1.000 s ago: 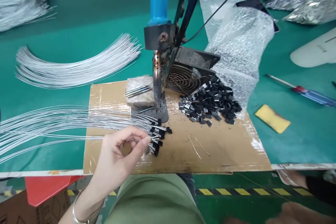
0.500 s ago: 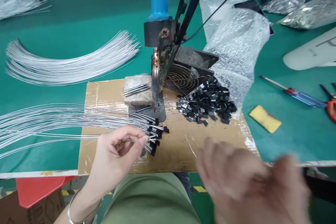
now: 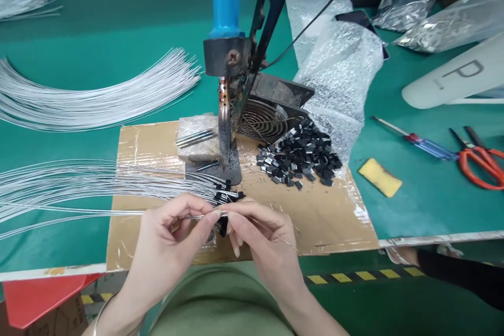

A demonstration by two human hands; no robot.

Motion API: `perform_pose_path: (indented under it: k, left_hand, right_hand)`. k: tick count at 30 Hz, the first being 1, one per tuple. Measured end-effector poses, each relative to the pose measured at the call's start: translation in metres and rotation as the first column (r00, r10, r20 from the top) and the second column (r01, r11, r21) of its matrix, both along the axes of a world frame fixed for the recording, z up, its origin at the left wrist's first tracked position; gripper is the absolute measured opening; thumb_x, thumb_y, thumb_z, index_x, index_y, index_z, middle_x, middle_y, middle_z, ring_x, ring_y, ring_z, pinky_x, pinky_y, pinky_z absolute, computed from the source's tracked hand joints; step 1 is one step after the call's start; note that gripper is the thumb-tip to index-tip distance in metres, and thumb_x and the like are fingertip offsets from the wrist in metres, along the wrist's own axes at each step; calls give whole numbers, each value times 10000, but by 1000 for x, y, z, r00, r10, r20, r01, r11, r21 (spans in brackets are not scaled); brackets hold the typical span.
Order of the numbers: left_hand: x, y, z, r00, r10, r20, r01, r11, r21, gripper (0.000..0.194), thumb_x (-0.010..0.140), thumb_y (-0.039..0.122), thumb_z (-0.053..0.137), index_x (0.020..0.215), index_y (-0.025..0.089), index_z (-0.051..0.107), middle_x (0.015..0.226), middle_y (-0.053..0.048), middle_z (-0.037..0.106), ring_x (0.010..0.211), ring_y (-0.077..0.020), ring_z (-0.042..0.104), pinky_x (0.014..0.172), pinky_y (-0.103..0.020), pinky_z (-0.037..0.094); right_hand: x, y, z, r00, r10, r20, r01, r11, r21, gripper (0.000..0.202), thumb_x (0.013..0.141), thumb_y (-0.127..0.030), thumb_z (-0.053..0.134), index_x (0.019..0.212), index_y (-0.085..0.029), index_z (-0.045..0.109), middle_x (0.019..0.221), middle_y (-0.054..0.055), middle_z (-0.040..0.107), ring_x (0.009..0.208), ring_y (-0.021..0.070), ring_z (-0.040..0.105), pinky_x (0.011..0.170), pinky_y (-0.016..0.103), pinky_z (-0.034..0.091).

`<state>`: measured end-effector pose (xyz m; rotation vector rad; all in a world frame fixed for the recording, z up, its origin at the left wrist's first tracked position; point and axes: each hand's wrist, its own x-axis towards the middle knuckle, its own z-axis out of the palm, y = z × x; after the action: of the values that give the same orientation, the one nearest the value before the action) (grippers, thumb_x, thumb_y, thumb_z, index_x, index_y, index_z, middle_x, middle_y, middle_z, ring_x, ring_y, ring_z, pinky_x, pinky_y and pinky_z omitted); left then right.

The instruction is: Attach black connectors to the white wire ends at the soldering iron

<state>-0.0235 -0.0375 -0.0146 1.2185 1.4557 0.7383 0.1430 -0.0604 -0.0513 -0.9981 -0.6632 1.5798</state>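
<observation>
My left hand (image 3: 179, 233) pinches thin white wires (image 3: 128, 212) between thumb and forefinger. Tip to tip with it, my right hand (image 3: 263, 236) is closed at the end of the same wires. A thin strand shows across the right palm; whether it is gripped I cannot tell. Just behind the fingertips lie black connectors (image 3: 222, 226) on the ends of a spread of white wires (image 3: 157, 184). Above these, the tip of a blue-handled soldering iron (image 3: 226, 10) points down from a black bracket (image 3: 271, 10).
Loose black connectors (image 3: 303, 155) are heaped on the cardboard (image 3: 331, 226) beside a fan (image 3: 263, 121). A wire bundle (image 3: 98, 102) lies at left. At right are a yellow sponge (image 3: 380, 177), screwdriver (image 3: 429, 147), scissors (image 3: 478, 165) and bubble wrap (image 3: 338, 73). Another person's sleeve (image 3: 460, 278) shows lower right.
My right hand has come in from the right, where it was blurred, to meet the left at the wire ends. The left keeps its pinch. The view has shifted slightly.
</observation>
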Motion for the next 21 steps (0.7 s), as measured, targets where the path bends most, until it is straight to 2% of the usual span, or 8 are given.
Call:
perform_pose_path:
  k: [4, 7, 16, 21]
  left_hand:
    - [7, -1, 5, 998, 54, -13, -54, 999, 6, 188, 907, 350, 785, 816, 187, 764, 692, -29, 698, 574, -122, 542, 505, -235, 355]
    - [12, -1, 11, 996, 86, -8, -86, 996, -17, 176, 897, 328, 784, 791, 190, 755, 686, -20, 687, 592, -131, 548, 525, -246, 364]
    - [14, -2, 13, 997, 79, 0, -79, 995, -54, 195, 900, 349, 770, 789, 190, 744, 688, -14, 658, 601, -127, 499, 550, -273, 311]
    - [14, -3, 13, 999, 48, -15, -49, 997, -58, 210, 916, 367, 742, 783, 205, 735, 667, -3, 616, 590, -128, 433, 557, -291, 264]
  right_hand:
    - [-2, 2, -3, 999, -30, -44, 27, 997, -66, 87, 893, -346, 855, 926, -275, 895, 802, 37, 777, 508, 91, 570, 454, 213, 489]
    - [-2, 3, -2, 999, -36, -29, 33, 996, -84, 90, 870, -342, 871, 891, -257, 888, 788, 40, 787, 513, 103, 580, 461, 227, 503]
    - [-2, 4, 1, 999, -48, -7, 47, 997, -66, 103, 866, -350, 862, 862, -251, 889, 727, 31, 760, 482, 106, 549, 424, 231, 496]
    - [0, 4, 1, 997, -29, -70, 22, 995, -93, 100, 862, -339, 868, 849, -241, 881, 692, 13, 727, 478, 92, 536, 432, 218, 487]
